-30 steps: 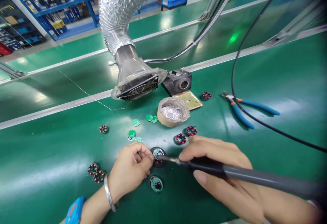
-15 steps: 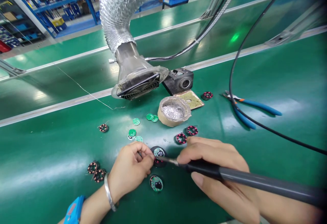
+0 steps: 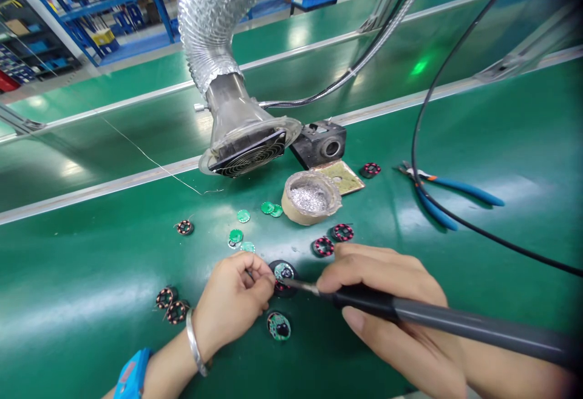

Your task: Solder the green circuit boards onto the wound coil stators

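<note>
My right hand (image 3: pixel 392 302) is wrapped round a soldering iron (image 3: pixel 364 299) with a dark grey handle. Its metal tip touches or hovers over a round green circuit board (image 3: pixel 284 271) in a black round holder (image 3: pixel 291 292). At the left edge of that holder, the fingertips of my left hand (image 3: pixel 239 293) are pinched together; what they grip is too small to make out. Just below lies another round part with a green board (image 3: pixel 279 327). Two black-and-red coils (image 3: pixel 323 246) sit above my right hand.
A fume extractor (image 3: pixel 250 144) hangs over the green table. Beyond my hands are a tub of silvery shavings (image 3: pixel 311 195), a black stand (image 3: pixel 321 144) and small green discs (image 3: pixel 243 216). Blue-handled pliers (image 3: pixel 464 190) lie right under a cable. Copper coils (image 3: pixel 177 312) sit left.
</note>
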### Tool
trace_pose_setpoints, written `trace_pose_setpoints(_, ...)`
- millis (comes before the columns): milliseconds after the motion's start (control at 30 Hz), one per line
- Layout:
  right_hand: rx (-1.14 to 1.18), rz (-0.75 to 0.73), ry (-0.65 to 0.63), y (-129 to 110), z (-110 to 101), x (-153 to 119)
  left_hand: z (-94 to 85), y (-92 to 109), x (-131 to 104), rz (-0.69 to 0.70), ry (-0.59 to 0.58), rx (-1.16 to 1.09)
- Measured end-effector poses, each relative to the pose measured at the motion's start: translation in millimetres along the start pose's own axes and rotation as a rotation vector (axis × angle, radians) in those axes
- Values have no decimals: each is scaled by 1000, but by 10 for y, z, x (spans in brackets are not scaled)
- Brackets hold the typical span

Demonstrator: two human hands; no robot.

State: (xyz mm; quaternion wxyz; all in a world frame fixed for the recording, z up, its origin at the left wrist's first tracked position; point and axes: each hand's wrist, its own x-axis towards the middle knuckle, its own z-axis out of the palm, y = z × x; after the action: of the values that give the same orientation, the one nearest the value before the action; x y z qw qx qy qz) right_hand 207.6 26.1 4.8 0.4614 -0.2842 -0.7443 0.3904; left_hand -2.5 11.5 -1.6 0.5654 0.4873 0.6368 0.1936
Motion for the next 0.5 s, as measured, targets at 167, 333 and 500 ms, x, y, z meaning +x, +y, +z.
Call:
trace_pose_setpoints(167, -36, 41, 78, -21, 13, -18, 2, -3, 5, 0, 2, 10)
trace_pose_setpoints(333, -27, 37, 81, -36, 2, -29, -1, 1, 4, -11, 10, 10)
trace_pose_setpoints(500, -66, 14, 127, -32, -96, -25, -1, 8, -2, -22, 14, 1)
